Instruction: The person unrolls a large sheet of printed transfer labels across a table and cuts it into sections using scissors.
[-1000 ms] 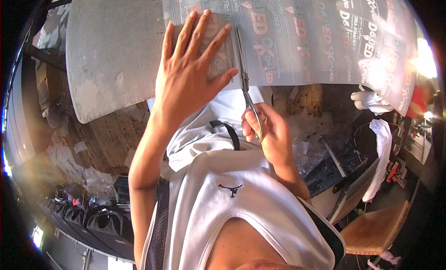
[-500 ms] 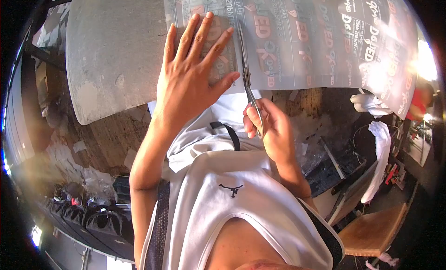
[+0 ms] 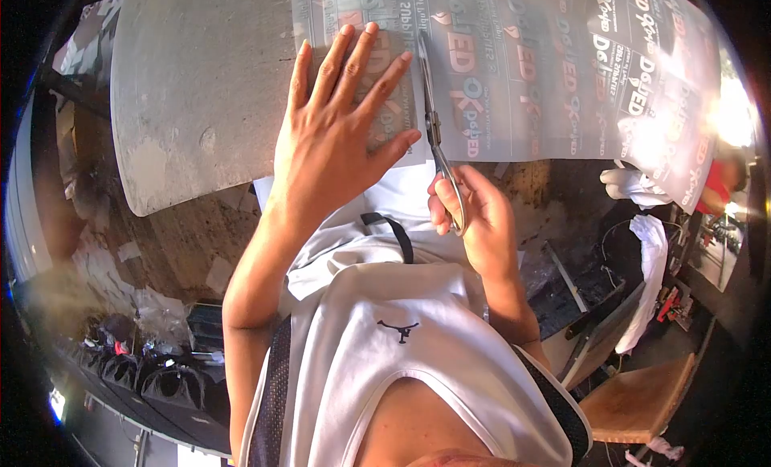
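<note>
My left hand point(image 3: 333, 122) lies flat with fingers spread on a translucent printed plastic sheet point(image 3: 526, 106), near its left edge. Rows of repeated lettering, "DepED" among them, run across the sheet. In my right hand point(image 3: 478, 214) is a pair of metal scissors point(image 3: 434, 130), my fingers through and around the handles. The long blades point away from me and lie along a line in the sheet, just right of my left hand. Whether the blade tips are parted is hard to make out.
Under the sheet is a grey worktop point(image 3: 193, 89) with a rounded corner. White cloth point(image 3: 650, 266) hangs at the right, near a brown wooden board point(image 3: 638, 399). Scraps litter the wooden floor point(image 3: 193, 246). At the far right edge, something red point(image 3: 715, 190) shows.
Both hands and the scissors sit slightly farther right in view. The scissors remain in my right hand, and my left hand stays flat on the sheet.
</note>
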Tool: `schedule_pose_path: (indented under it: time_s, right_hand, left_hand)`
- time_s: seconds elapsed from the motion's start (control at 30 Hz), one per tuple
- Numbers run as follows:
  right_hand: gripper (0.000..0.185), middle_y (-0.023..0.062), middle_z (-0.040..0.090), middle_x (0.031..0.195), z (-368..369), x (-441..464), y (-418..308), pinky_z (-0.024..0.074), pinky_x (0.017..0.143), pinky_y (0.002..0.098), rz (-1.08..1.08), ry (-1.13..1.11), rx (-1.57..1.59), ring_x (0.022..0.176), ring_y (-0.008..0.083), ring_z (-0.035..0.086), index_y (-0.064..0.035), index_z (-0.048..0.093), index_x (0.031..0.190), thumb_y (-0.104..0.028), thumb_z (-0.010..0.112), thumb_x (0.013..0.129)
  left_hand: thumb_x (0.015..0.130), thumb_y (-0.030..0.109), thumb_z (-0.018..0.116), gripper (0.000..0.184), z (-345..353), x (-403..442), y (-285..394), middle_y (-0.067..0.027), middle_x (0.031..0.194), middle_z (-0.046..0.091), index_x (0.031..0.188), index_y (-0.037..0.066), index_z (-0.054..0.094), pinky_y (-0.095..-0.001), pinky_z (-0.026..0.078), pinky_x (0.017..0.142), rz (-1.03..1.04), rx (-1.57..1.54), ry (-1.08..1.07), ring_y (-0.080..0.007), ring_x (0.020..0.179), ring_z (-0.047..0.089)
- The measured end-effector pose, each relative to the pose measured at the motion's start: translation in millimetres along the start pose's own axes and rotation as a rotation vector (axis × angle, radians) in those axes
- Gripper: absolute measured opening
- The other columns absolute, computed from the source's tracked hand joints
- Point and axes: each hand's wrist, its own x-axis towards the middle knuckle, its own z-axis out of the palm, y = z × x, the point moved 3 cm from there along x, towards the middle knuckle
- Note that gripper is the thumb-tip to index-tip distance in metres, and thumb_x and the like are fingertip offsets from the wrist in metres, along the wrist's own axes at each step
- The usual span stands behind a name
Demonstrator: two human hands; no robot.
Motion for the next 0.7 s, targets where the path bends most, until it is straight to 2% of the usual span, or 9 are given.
schedule_pose_path:
  time_s: [0.7]
  right_hand:
    - [0.035, 0.0011, 0.061, 0.077, 6.8, 15.5, -15.2, 0.0448, 0.062, 0.024, 0.004, 0.018, 0.072, 0.067, 0.0075, 0.054, 0.0001, 0.063, 0.098, -0.033, 0.062, 0.109]
  left_hand:
    - [0.09, 0.057, 0.071, 0.078, -2.3, 1.1, 0.7, -0.0104, 0.171, 0.032, 0.16, 0.032, 0.045, -0.0539, 0.015, 0.131, -0.016, -0.029, -0.019, -0.0296, 0.159, 0.026]
